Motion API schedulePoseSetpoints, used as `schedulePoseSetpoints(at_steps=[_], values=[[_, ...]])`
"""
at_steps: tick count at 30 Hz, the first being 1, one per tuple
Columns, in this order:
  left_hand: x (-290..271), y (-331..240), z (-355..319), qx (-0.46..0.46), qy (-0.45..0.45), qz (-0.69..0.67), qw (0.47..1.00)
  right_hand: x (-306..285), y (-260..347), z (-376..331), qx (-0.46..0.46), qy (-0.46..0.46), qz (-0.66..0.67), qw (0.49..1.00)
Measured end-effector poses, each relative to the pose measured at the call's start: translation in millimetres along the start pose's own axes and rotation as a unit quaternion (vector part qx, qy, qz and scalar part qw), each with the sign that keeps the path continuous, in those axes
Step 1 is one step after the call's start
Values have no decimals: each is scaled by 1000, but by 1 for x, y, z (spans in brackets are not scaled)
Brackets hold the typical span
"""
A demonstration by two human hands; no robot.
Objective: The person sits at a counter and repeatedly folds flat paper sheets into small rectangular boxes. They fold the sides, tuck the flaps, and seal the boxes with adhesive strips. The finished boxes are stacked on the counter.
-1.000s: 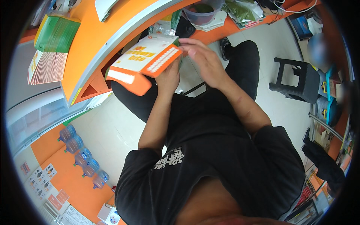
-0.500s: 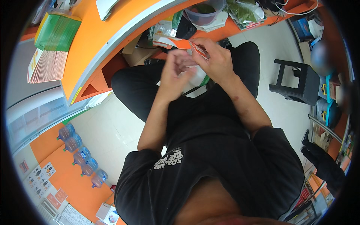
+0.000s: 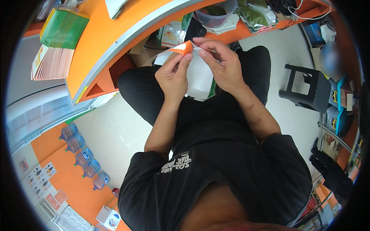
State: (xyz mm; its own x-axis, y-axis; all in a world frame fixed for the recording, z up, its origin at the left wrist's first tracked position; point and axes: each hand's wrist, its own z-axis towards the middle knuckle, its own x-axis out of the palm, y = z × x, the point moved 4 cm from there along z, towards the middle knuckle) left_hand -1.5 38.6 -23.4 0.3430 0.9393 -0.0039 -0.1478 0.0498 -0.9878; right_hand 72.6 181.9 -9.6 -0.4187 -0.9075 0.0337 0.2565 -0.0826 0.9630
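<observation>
Both hands are up over my lap, working on one piece of thin printed card [image 3: 199,79]. Its near face is plain white; a folded-over flap at the top shows orange print, and green shows along the lower right edge. My left hand [image 3: 173,75] pinches the orange flap between thumb and fingers. On the other side my right hand [image 3: 223,63] grips the upper right edge, thumb in front and fingers partly hidden behind. The card bends outward toward the left, and its lower part hangs over my dark trousers.
An orange counter [image 3: 115,34] curves across the upper left, bearing a green-banded stack of folded cards [image 3: 58,57]. Beyond my hands is a clear plastic tub [image 3: 216,15]. At right stands a black stool [image 3: 308,88]; several water bottles [image 3: 83,156] line the left wall.
The orange-printed strip that stretched between my hands is now a small folded flap, with more white face showing. My left hand has closed on the flap.
</observation>
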Motion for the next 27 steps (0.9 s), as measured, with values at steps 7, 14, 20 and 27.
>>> schedulePoseSetpoints(at_steps=[7,14,20,27], values=[[0,-12,2,55,44,20,997,6,19,4,-2,-13,40,999],[-3,-14,3,35,37,-14,999,7,33,7,-36,-18,-25,999],[-3,-15,6,33,46,-28,998,12,48,3,-105,-32,-142,984],[-10,-13,13,16,64,-18,998,11,43,5,-109,-39,-119,986]])
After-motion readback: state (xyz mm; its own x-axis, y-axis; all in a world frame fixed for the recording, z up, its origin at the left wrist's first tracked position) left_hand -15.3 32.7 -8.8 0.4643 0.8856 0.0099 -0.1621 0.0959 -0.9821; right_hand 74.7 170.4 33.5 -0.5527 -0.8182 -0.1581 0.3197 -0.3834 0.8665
